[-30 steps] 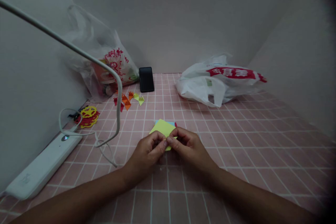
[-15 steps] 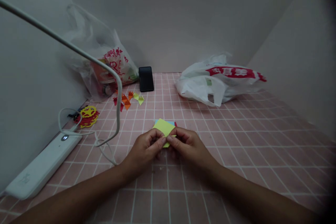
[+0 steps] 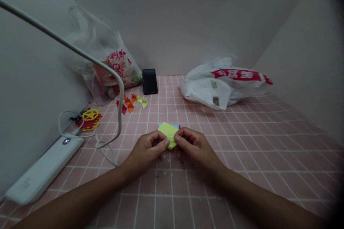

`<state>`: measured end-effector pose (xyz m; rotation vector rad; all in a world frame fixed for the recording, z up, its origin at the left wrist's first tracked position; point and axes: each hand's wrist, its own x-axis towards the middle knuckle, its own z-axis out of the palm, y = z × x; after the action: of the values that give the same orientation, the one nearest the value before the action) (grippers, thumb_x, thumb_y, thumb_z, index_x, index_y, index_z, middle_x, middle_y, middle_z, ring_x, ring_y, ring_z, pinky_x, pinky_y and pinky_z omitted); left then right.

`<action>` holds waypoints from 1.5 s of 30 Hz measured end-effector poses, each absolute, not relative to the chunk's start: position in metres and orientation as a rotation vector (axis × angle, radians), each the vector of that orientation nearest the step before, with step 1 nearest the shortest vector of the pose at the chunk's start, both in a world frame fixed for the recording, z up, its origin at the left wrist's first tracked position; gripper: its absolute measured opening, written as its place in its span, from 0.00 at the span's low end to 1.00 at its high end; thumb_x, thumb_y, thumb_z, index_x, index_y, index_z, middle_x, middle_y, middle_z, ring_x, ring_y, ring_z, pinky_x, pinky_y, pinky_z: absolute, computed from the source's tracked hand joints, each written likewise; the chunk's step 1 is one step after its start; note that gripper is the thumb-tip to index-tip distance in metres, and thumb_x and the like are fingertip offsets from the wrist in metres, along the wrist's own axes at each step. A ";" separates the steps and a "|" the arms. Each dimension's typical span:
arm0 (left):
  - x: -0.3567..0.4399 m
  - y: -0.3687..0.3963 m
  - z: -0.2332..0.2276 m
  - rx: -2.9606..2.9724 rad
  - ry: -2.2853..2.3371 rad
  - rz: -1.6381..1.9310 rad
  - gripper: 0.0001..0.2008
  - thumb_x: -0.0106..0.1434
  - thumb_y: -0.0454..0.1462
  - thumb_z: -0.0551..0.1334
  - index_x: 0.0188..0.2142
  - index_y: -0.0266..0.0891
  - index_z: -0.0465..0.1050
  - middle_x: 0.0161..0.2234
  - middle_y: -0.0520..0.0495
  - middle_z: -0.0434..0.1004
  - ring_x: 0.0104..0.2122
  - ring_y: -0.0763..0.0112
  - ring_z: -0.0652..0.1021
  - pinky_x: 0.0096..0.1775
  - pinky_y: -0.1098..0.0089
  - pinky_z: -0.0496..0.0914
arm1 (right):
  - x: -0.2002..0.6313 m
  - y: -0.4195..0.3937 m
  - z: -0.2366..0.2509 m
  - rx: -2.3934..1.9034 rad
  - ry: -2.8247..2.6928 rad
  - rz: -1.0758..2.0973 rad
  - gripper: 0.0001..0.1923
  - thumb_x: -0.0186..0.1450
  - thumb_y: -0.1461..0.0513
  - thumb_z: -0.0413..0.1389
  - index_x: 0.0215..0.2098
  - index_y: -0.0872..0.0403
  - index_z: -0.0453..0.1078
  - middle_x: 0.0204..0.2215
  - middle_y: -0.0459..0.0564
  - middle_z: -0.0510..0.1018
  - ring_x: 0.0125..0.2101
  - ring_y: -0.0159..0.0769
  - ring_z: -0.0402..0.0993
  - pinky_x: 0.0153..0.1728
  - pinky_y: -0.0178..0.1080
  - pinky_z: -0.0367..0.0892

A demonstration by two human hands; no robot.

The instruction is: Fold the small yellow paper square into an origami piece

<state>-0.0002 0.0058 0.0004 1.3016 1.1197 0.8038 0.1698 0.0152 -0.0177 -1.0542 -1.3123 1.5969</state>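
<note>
while both pinch yellow paper (image 3: 170,135), left hand (image 3: 147,149), right hand (image 3: 192,145) (bag (image 3: 223,84) contents hidden).

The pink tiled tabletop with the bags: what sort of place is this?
Probably a home craft corner: both hands fold yellow paper, paper scraps lie about, and a phone stands by shopping bags.

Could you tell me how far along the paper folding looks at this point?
Done: several small folded paper pieces lie near the phone, and cut-outs by the wall. In hand: left hand and right hand pinch a yellow sheet, only partly folded. Left: coloured sheets peek out beneath.
</note>
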 end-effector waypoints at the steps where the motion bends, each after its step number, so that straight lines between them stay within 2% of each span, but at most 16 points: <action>1: -0.001 0.006 0.001 1.314 1.115 0.786 0.12 0.59 0.44 0.62 0.27 0.38 0.67 0.22 0.56 0.65 0.20 0.77 0.66 0.25 0.74 0.61 | 0.170 0.016 -0.018 -1.060 -1.318 1.609 0.12 0.61 0.54 0.58 0.26 0.53 0.64 0.16 0.41 0.69 0.15 0.27 0.63 0.17 0.31 0.57; 7: -0.003 0.009 -0.002 1.251 1.073 0.829 0.12 0.62 0.43 0.61 0.28 0.37 0.68 0.22 0.56 0.67 0.22 0.77 0.68 0.28 0.74 0.62 | 0.170 0.016 -0.021 -1.041 -1.285 1.689 0.14 0.61 0.54 0.59 0.25 0.54 0.64 0.15 0.42 0.70 0.15 0.27 0.62 0.17 0.31 0.55; 11: -0.002 0.008 -0.009 1.149 0.972 0.839 0.10 0.58 0.40 0.65 0.36 0.36 0.71 0.28 0.53 0.72 0.24 0.76 0.70 0.30 0.73 0.64 | 0.170 0.015 -0.023 -1.005 -1.225 1.642 0.13 0.62 0.54 0.59 0.26 0.54 0.66 0.17 0.42 0.72 0.17 0.27 0.64 0.21 0.32 0.57; 15: -0.002 0.007 -0.013 1.160 0.969 0.834 0.09 0.59 0.40 0.65 0.33 0.35 0.71 0.26 0.53 0.72 0.25 0.76 0.70 0.31 0.73 0.64 | 0.169 0.015 -0.024 -0.937 -1.218 1.642 0.14 0.62 0.55 0.59 0.26 0.55 0.66 0.17 0.42 0.72 0.19 0.27 0.66 0.24 0.32 0.59; 19: -0.003 0.008 -0.011 1.184 1.026 0.862 0.10 0.59 0.41 0.63 0.29 0.36 0.69 0.24 0.55 0.70 0.23 0.77 0.70 0.30 0.73 0.63 | 0.169 0.014 -0.027 -0.945 -1.240 1.679 0.14 0.62 0.55 0.60 0.26 0.55 0.66 0.18 0.43 0.72 0.19 0.27 0.66 0.23 0.32 0.57; 25: -0.003 0.010 -0.005 1.231 1.086 0.826 0.11 0.58 0.41 0.63 0.28 0.36 0.67 0.23 0.55 0.68 0.22 0.78 0.68 0.27 0.74 0.61 | 0.169 0.013 -0.023 -0.927 -1.221 1.701 0.13 0.64 0.53 0.57 0.30 0.54 0.67 0.20 0.43 0.71 0.19 0.27 0.65 0.22 0.32 0.57; 32: -0.002 0.009 -0.006 1.196 1.095 0.856 0.10 0.56 0.41 0.64 0.28 0.36 0.67 0.23 0.55 0.68 0.21 0.78 0.68 0.27 0.74 0.61 | 0.169 0.015 -0.021 -0.978 -1.234 1.671 0.12 0.60 0.56 0.60 0.25 0.55 0.67 0.17 0.43 0.72 0.19 0.27 0.65 0.22 0.32 0.56; 37: -0.001 0.009 0.000 1.206 1.125 0.866 0.11 0.56 0.42 0.63 0.28 0.36 0.68 0.20 0.56 0.68 0.21 0.78 0.68 0.28 0.74 0.62 | 0.170 0.014 -0.024 -0.997 -1.242 1.702 0.12 0.60 0.56 0.60 0.26 0.55 0.67 0.17 0.44 0.73 0.18 0.27 0.64 0.22 0.32 0.55; 45: -0.002 0.008 0.000 1.224 1.138 0.837 0.10 0.56 0.41 0.64 0.27 0.36 0.67 0.21 0.56 0.68 0.20 0.79 0.67 0.25 0.75 0.60 | 0.169 0.015 -0.023 -0.932 -1.245 1.710 0.13 0.63 0.55 0.58 0.26 0.55 0.68 0.17 0.44 0.73 0.19 0.28 0.65 0.23 0.33 0.56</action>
<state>-0.0024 0.0077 -0.0003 1.2235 1.1375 0.8370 0.1693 0.0146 -0.0235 -0.9320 -1.2452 1.7095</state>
